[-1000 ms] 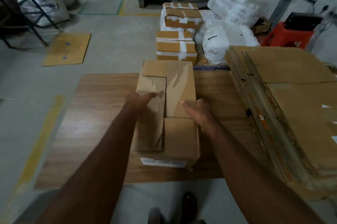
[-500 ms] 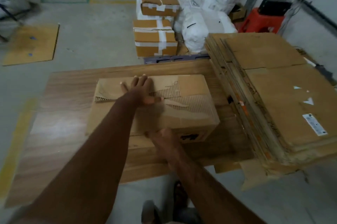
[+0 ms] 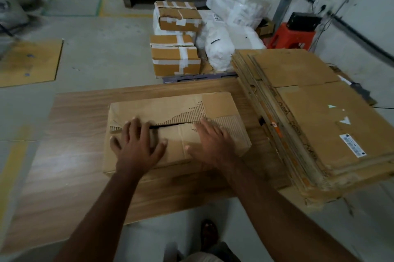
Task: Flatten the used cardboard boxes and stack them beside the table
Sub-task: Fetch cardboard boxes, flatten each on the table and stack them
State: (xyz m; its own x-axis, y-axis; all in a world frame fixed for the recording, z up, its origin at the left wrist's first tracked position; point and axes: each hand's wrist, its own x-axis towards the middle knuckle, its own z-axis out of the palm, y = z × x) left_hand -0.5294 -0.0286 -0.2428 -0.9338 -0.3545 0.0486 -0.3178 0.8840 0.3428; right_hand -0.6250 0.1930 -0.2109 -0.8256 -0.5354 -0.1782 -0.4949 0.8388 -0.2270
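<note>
A worn brown cardboard box (image 3: 170, 110) lies on the wooden table (image 3: 64, 155), its long side across my view and its torn top flaps meeting at a dark slit. My left hand (image 3: 138, 144) rests flat on the left part of the top, fingers spread over the slit. My right hand (image 3: 211, 142) lies flat on the right part, fingers straight and pointing away from me. A tall stack of flattened cardboard boxes (image 3: 319, 116) sits at the table's right end, close beside the box.
Two taped cardboard boxes (image 3: 174, 57) and white sacks (image 3: 221, 48) stand on a pallet behind the table. A red stool (image 3: 290, 36) is at the back right. A flat cardboard sheet (image 3: 29, 63) lies on the floor at left. My shoe (image 3: 210, 234) shows below the table's near edge.
The box was turned from lengthwise to crosswise on the table. My right hand moved from the box's near edge up onto its top, and my left hand slid nearer along the top.
</note>
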